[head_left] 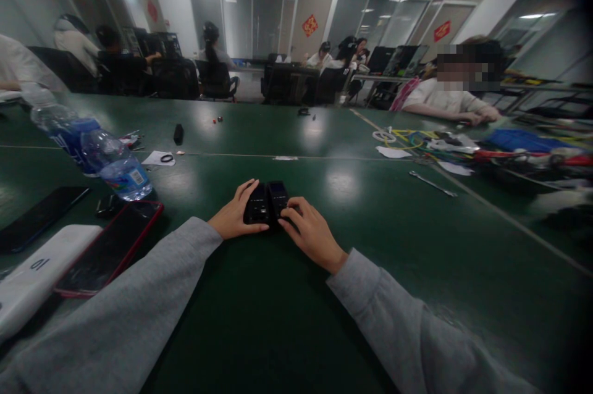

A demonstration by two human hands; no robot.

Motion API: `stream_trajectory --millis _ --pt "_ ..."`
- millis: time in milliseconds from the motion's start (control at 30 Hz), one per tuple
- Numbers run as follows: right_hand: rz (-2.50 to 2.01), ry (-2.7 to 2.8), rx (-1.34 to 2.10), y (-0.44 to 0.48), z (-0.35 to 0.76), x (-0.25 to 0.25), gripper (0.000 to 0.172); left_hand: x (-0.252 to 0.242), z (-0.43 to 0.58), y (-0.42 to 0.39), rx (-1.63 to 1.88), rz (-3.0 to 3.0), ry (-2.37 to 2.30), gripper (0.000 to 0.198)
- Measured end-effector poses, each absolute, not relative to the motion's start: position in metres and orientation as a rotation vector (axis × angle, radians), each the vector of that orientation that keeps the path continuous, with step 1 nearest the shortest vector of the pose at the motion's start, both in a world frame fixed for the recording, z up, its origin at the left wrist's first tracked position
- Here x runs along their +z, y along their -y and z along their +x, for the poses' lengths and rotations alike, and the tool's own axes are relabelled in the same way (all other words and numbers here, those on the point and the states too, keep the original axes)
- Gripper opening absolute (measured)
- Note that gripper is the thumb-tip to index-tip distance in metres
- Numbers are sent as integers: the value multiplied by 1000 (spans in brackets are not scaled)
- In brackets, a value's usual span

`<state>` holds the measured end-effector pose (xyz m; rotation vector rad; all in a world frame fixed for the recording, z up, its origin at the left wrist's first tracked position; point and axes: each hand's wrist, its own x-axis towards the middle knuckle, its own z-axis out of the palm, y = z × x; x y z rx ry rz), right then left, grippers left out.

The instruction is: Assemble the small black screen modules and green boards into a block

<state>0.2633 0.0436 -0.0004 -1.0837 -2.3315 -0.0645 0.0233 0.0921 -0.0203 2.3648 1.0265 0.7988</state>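
Observation:
Two small black devices [258,205] lie side by side on the green tabletop in front of me, nearly touching. Each has a dark upper part and small light markings, too small to read. My left hand [231,216] grips the left one, fingers along its outer side and thumb at its near edge. On the other black device [277,191], the bent fingers of my right hand [312,231] rest at the lower right part. What those fingertips press or hold is partly hidden.
To the left lie a red-edged phone [113,249], a white box [44,273], a dark phone [39,218] and plastic water bottles [123,162]. A wrench [433,184] and tangled cables [417,138] lie right. Across the table sits a person [447,97]; others sit farther back.

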Motion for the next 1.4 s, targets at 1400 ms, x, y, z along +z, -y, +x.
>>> stream_trajectory --millis 1400 --pt "-1170 2143 4 -46 265 -3 29 -19 23 -92 790 2338 -1042 108"
